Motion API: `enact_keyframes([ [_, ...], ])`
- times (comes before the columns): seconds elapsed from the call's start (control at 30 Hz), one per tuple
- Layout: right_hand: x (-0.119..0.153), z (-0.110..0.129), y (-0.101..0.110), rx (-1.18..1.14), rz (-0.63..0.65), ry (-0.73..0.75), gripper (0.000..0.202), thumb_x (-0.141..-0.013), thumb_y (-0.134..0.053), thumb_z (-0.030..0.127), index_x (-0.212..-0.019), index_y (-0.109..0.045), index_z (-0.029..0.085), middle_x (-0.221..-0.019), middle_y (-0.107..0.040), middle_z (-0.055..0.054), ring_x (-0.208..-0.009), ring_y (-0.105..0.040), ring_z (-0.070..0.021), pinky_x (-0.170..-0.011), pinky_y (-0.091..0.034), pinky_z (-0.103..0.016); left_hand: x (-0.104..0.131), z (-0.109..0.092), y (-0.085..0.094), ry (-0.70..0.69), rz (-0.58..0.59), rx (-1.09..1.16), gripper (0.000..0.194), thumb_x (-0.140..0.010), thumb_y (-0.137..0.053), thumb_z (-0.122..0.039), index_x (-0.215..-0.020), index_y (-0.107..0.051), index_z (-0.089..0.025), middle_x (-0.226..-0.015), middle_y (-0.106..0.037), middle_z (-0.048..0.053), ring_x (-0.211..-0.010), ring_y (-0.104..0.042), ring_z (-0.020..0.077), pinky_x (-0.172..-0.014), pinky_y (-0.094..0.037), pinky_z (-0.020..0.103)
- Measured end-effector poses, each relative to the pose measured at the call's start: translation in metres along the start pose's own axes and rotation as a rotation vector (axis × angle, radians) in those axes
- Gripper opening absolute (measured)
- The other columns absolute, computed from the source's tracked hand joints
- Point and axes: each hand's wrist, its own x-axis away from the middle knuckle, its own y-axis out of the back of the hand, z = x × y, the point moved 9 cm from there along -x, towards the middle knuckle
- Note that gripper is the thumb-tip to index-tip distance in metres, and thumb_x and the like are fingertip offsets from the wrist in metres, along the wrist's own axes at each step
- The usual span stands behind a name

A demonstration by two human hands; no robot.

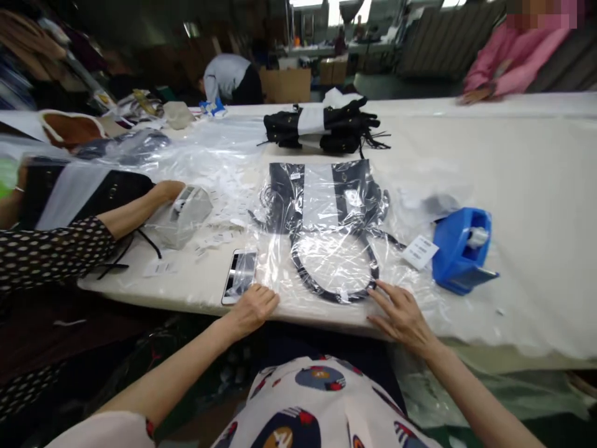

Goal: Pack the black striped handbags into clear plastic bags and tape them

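A black handbag (pixel 280 186) lies flat inside a clear plastic bag (pixel 275 261), its round strap (pixel 303 274) curving toward the table's front edge. White sheet wrapping (pixel 319 199) crosses the handbag's middle. My left hand (pixel 254 306) is closed at the near left corner of the plastic bag, its fingers curled on the film. My right hand (pixel 401 311) rests with fingers spread on the plastic by the right side of the strap. A phone (pixel 239 277) lies just beyond my left hand, and part of the film seems to cover it.
A blue tape dispenser (pixel 457 249) stands at right, beside a white label sheet (pixel 420 252). Wrapped black handbags (pixel 321 127) are piled behind. On the left, a co-worker's hand (pixel 170 190) is at a pale dispenser (pixel 186 208). Another person's pink sleeve (pixel 517 59) shows across the table (pixel 527 186).
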Motion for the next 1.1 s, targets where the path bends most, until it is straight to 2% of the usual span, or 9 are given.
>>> enact_keyframes([
  [0.23,-0.036,0.059,0.0,0.097,-0.11,0.075,0.07,-0.082,-0.056,0.044,-0.138,-0.033,0.011,-0.137,-0.041,-0.019,-0.131,-0.031,-0.0326,-0.106,-0.021,-0.057,0.01,0.02,0.074,0.229,-0.54,-0.004,0.012,-0.087,-0.045,-0.011,-0.087,-0.056,-0.016,-0.071,-0.059,0.003,-0.067,-0.053,0.0155,-0.065,-0.04,0.028],
  [0.3,-0.056,0.088,-0.012,0.061,-0.115,0.128,0.068,-0.082,-0.056,0.04,-0.139,-0.032,0.01,-0.138,-0.04,-0.019,-0.131,-0.03,-0.0319,-0.107,-0.019,-0.056,0.012,0.017,0.076,0.228,-0.546,-0.019,0.013,-0.087,-0.045,-0.011,-0.089,-0.057,-0.016,-0.073,-0.06,0.004,-0.069,-0.054,0.0156,-0.066,-0.041,0.028],
  [0.4,-0.075,0.129,-0.029,0.006,-0.092,0.194,0.062,-0.082,-0.054,0.027,-0.138,-0.033,0.011,-0.14,-0.039,-0.018,-0.131,-0.031,-0.0298,-0.108,-0.02,-0.054,0.015,0.001,0.062,0.179,-0.408,-0.039,0.018,-0.087,-0.041,-0.009,-0.089,-0.058,-0.015,-0.074,-0.061,0.004,-0.07,-0.055,0.0161,-0.067,-0.042,0.03],
  [0.5,-0.074,0.141,-0.026,-0.041,-0.091,0.237,0.061,-0.082,-0.054,0.028,-0.137,-0.035,0.01,-0.138,-0.041,-0.018,-0.13,-0.034,-0.0289,-0.106,-0.024,-0.051,0.027,-0.017,0.047,0.17,-0.302,-0.01,0.02,-0.087,-0.043,-0.013,-0.099,-0.058,-0.015,-0.088,-0.064,0.007,-0.088,-0.058,0.0196,-0.083,-0.042,0.037],
  [0.6,-0.063,0.098,0.001,0.002,-0.144,0.169,0.057,-0.084,-0.054,0.031,-0.135,-0.037,0.014,-0.133,-0.048,-0.014,-0.128,-0.037,-0.0272,-0.106,-0.025,-0.05,0.055,-0.013,0.048,0.352,-0.387,0.016,0.035,-0.085,-0.053,-0.023,-0.118,-0.052,-0.014,-0.112,-0.06,0.013,-0.11,-0.052,0.0265,-0.096,-0.037,0.044],
  [0.7,-0.053,0.0,0.032,0.245,-0.208,-0.187,0.046,-0.088,-0.048,0.023,-0.132,-0.041,0.012,-0.128,-0.052,-0.015,-0.124,-0.041,-0.0262,-0.103,-0.027,-0.047,0.088,0.008,0.052,0.611,-0.566,0.001,0.046,-0.084,-0.055,-0.024,-0.127,-0.046,-0.013,-0.113,-0.059,0.016,-0.108,-0.053,0.028,-0.094,-0.039,0.044],
  [0.83,-0.045,-0.108,0.019,0.48,0.117,-0.48,0.042,-0.089,-0.045,0.026,-0.128,-0.047,0.01,-0.131,-0.048,-0.019,-0.122,-0.042,-0.0306,-0.098,-0.031,-0.047,0.09,0.021,0.048,0.689,-0.672,0.0,0.051,-0.083,-0.057,-0.022,-0.132,-0.044,-0.015,-0.108,-0.061,0.016,-0.103,-0.056,0.0283,-0.093,-0.042,0.044],
  [0.93,-0.046,-0.135,-0.01,0.481,0.331,-0.461,0.041,-0.087,-0.044,0.021,-0.127,-0.049,0.014,-0.13,-0.05,-0.017,-0.117,-0.046,-0.0298,-0.093,-0.037,-0.044,0.078,0.018,0.045,0.612,-0.642,-0.01,0.054,-0.082,-0.058,-0.022,-0.134,-0.043,-0.018,-0.11,-0.062,0.015,-0.103,-0.057,0.0281,-0.093,-0.041,0.043],
  [1.1,-0.048,-0.153,-0.004,0.472,0.324,-0.467,0.045,-0.081,-0.035,0.0,-0.122,-0.051,0.008,-0.11,-0.062,-0.015,-0.096,-0.058,-0.0191,-0.082,-0.045,-0.027,0.093,0.024,0.024,0.625,-0.623,-0.043,0.047,-0.082,-0.057,-0.025,-0.129,-0.049,-0.02,-0.108,-0.064,0.011,-0.099,-0.059,0.0257,-0.093,-0.041,0.04],
])
